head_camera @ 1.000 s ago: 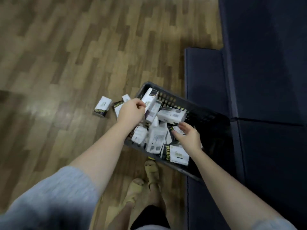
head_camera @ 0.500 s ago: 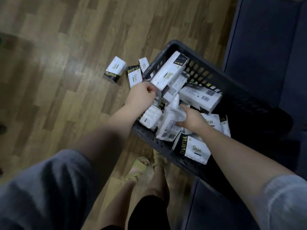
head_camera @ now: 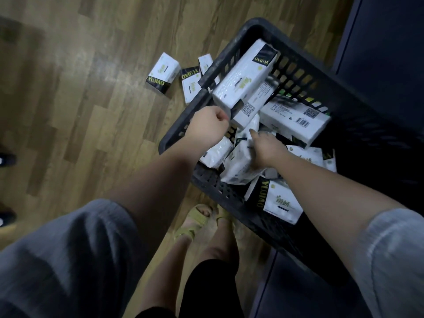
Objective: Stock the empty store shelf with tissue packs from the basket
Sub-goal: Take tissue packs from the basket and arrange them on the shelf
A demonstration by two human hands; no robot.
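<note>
A black plastic basket (head_camera: 231, 51) holds several white tissue packs with black and gold ends. My left hand (head_camera: 207, 126) grips the near end of two long packs (head_camera: 245, 81) and holds them tilted up over the basket's left rim. My right hand (head_camera: 263, 148) reaches down among the packs, its fingers on a crumpled white pack (head_camera: 241, 166) in the middle; whether they close round it is hidden. Another long pack (head_camera: 296, 120) with a barcode lies further right.
Three tissue packs (head_camera: 164, 75) lie on the wooden floor just left of the basket. The dark blue shelf unit (head_camera: 387, 42) stands on the right. My sandalled feet (head_camera: 197, 219) are under the basket's near edge. Someone's shoes (head_camera: 5, 157) show at the left edge.
The camera has moved closer over the basket. My left hand has kept its grip on the long packs. My right hand has pushed deeper among the packs in the middle.
</note>
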